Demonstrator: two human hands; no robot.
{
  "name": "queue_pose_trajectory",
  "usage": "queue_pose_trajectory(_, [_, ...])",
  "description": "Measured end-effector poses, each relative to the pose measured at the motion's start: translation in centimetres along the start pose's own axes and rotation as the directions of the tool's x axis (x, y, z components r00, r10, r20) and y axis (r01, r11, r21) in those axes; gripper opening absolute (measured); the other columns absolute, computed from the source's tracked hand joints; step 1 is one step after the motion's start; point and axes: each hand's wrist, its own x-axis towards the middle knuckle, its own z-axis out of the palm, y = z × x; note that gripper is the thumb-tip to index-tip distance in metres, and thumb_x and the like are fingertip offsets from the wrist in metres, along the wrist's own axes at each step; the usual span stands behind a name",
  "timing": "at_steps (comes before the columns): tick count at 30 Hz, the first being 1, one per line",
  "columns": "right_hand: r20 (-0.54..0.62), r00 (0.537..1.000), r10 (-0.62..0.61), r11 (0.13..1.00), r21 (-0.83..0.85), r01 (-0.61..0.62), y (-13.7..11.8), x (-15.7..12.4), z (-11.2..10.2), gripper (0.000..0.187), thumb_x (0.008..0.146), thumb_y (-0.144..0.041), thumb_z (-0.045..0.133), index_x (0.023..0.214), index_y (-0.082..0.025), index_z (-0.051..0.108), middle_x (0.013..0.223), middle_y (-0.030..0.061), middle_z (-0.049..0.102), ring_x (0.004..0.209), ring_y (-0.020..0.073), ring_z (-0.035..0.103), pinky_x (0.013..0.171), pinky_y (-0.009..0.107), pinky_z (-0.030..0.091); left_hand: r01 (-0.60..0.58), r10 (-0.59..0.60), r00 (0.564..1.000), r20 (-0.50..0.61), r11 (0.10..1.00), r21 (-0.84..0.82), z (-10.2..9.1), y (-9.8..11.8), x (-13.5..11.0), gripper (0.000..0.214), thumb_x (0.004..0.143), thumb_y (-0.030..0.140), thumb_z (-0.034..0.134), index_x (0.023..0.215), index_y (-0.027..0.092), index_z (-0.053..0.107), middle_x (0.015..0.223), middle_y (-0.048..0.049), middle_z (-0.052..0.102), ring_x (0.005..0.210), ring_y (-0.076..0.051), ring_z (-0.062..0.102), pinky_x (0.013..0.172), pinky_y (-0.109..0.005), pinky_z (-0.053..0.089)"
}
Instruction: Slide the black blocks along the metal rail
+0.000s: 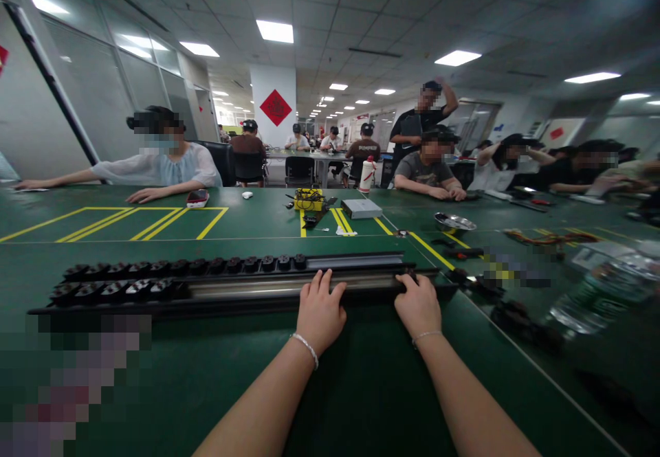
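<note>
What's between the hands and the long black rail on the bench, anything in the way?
Nothing visible. The left hand and right hand both rest directly on the rail, fingers over its near edge. The row of black parts sits on its left stretch, apart from both hands.

I sit at a green table marked with yellow lines. Glass partitions run along the left. Far ahead stands a white pillar bearing a red diamond, and bright panel lights glow in the tiled ceiling above.
</note>
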Motion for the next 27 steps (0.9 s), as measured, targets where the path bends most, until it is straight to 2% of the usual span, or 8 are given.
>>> queue_pose_trajectory(27, [-0.009, 1.0, -0.009, 1.0, 0.002, 0.009, 0.22, 0.1, -0.02, 0.04, 0.072, -0.011, 0.046, 0.107, -0.021, 0.063, 0.105, 0.0107, 0.049, 0.1, 0.0234, 0.047, 0.09, 0.032, 0.036, 0.015, -0.015, 1.0, 0.012, 1.0, 0.011, -0.37, 0.21, 0.0, 0.047, 0.074, 0.027, 0.052, 0.12, 0.03, 0.048, 0.141, -0.0054, 0.036, 0.132, -0.025, 0.025, 0.101, -0.044, 0.026])
